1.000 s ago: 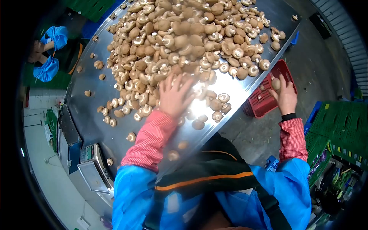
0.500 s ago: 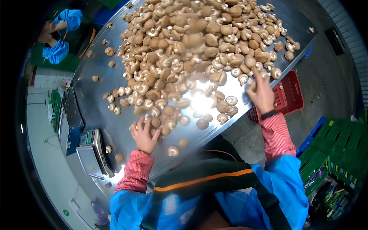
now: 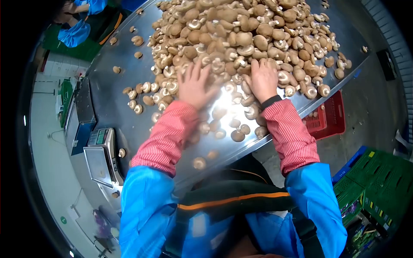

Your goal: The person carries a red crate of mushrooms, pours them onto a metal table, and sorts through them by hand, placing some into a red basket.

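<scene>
A big heap of brown-capped shiitake mushrooms (image 3: 241,38) covers the metal table (image 3: 116,92). My left hand (image 3: 194,86) is at the heap's near edge, slightly blurred, its fingers spread and nothing visibly held. To its right, my right hand (image 3: 263,80) lies palm down against the mushrooms, with its thumb apart from the fingers. The fingertips of this hand reach in among the caps and are partly hidden. Loose mushrooms (image 3: 238,135) lie between my forearms, close to the table's front edge.
A digital scale (image 3: 102,155) stands at the table's left end. Beneath the right edge sits a red crate (image 3: 333,116) with a few mushrooms inside. Green crates (image 3: 378,176) are stacked at lower right. Another person's blue sleeves (image 3: 75,34) show at upper left.
Both hands have moved to the middle of the heap's near edge: the left forward and rightward, the right leftward from the table's right edge. The camera view has shifted slightly.
</scene>
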The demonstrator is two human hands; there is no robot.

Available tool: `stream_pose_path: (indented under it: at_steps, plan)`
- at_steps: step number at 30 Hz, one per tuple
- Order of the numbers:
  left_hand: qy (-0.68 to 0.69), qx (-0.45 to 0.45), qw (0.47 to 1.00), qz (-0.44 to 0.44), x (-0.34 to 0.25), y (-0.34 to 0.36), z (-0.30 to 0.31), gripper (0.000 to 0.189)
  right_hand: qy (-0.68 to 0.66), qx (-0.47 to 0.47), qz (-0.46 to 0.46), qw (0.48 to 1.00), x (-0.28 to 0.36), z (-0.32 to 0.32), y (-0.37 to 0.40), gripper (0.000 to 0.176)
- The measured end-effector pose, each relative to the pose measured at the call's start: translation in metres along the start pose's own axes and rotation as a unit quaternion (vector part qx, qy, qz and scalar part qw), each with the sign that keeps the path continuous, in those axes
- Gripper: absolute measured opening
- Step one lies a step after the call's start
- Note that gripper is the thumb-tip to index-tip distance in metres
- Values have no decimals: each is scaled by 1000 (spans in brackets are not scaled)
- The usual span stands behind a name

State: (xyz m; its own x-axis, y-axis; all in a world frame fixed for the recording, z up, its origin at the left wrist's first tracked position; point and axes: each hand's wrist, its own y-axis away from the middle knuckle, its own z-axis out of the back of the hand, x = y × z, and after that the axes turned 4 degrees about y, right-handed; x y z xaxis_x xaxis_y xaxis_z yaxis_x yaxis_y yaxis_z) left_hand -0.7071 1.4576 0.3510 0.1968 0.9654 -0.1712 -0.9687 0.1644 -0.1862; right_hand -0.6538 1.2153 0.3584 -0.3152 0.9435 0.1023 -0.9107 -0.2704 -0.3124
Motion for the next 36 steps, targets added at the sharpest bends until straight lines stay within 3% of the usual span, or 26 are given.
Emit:
stream_pose_path:
  at_steps: [2,3,4,9,12,14,17,21,23,24,25,27,30,32,33,35,36]
  plan:
    - [54,20,997,45,37,31,-3,79,-3,-42,30,999,-1,-12,2,23]
    - [-34,18,998,40,48,50,-1,74,-11,-42,30,999,0,-8,6,22]
    - [-18,71,994,78,58,67,8,70,-19,-43,30,998,-1,-3,8,20]
    - [14,-23,980,196,109,126,1,57,-70,-35,27,997,-5,31,16,20]
    - [26,-127,988,85,93,120,8,49,20,-5,39,999,10,11,16,23]
    - [161,-164,973,7,63,87,8,36,111,-34,39,992,9,-6,14,21]
    - [183,-153,970,-44,7,34,-8,29,156,5,31,987,3,-12,16,11]
    - [52,-81,995,33,-18,3,-58,27,-17,-24,70,997,0,13,27,18]
    - [19,-39,998,47,-14,6,-57,26,-123,13,-1,992,15,40,39,20]
    - [70,-52,996,37,-12,11,-50,25,-179,19,-27,983,21,51,46,18]
    - [120,-65,990,26,-9,18,-42,25,-318,75,-96,940,21,56,55,16]
    - [212,-121,969,32,-21,32,-14,21,-555,177,-190,790,5,43,74,17]
    - [424,-92,901,33,-50,63,3,15,-806,293,-263,442,22,45,89,28]
    - [402,-44,914,-1,-64,84,4,13,-756,346,-306,464,34,49,94,39]
    - [394,-17,919,-25,-68,89,4,12,-739,360,-284,494,35,49,99,43]
    - [444,-3,894,-50,-78,89,11,10,-710,352,-278,543,33,33,112,53]
    - [469,4,881,-63,-83,86,14,9,-716,345,-280,539,26,37,110,52]
